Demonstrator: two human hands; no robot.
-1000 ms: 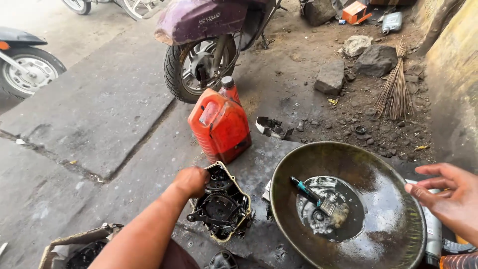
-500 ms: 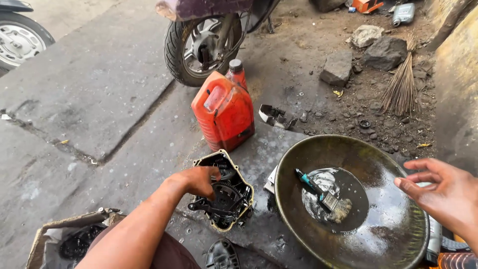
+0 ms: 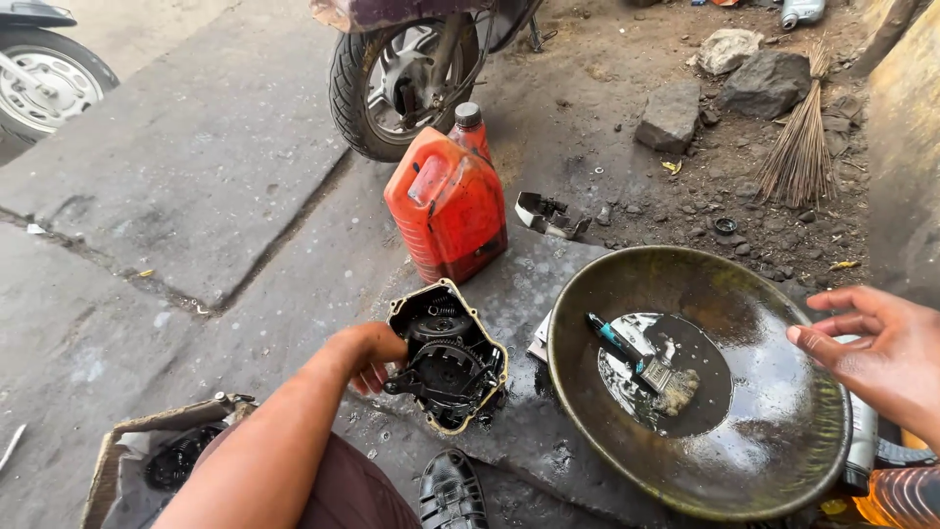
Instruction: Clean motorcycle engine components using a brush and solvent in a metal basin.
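Note:
A black engine cover (image 3: pixel 447 360) with gears and a pale gasket rim lies on the oily ground. My left hand (image 3: pixel 367 353) grips its left edge, fingers curled on the rim. To the right stands a wide dark metal pan (image 3: pixel 783 411) holding a pool of dark liquid and a paintbrush (image 3: pixel 641 362) with a teal handle. My right hand (image 3: pixel 876 351) hovers open over the pan's right rim, fingers spread, holding nothing.
A red plastic jerrycan (image 3: pixel 448 206) stands behind the cover, with a scooter's rear wheel (image 3: pixel 392 83) beyond it. Stones (image 3: pixel 671 116) and a twig broom (image 3: pixel 801 147) lie at the back right. A cardboard box (image 3: pixel 157 460) with black parts sits at the lower left. A black shoe (image 3: pixel 450 495) is below.
My left hand slid from the top of the engine cover to its left edge. My right hand stayed over the pan's rim. The view shifted downward a little.

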